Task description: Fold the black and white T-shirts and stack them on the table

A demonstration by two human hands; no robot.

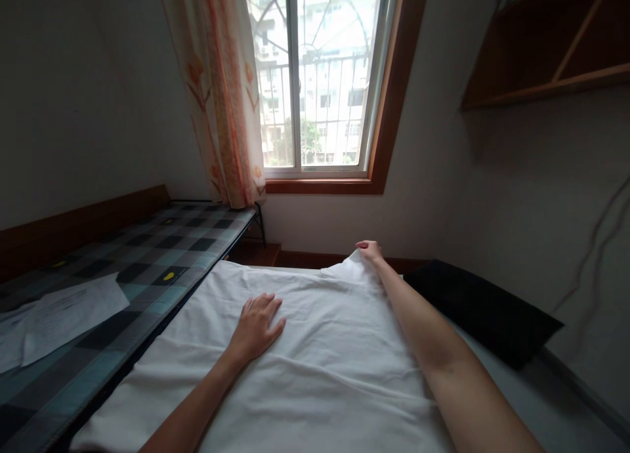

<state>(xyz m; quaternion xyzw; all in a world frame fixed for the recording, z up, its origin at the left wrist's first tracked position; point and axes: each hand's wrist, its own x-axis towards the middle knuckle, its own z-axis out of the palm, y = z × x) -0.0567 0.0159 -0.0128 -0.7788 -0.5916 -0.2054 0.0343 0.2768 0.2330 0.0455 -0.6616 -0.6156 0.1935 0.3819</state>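
A white sheet (315,387) lies spread over the surface in front of me, with soft wrinkles across it. On its left half rests my left hand (257,326), palm down with the fingers spread. My right hand (370,250) reaches to the far right corner and pinches the cloth there. That corner is lifted into a small peak, and some of the fingers' grip is turned away from view.
A plaid folding bed (197,243) with papers (73,315) on it stands along the left. At right lies a black flat item (477,308) by the wall. Ahead are a curtain (226,98) and a window (329,85); a wooden shelf (546,85) hangs upper right.
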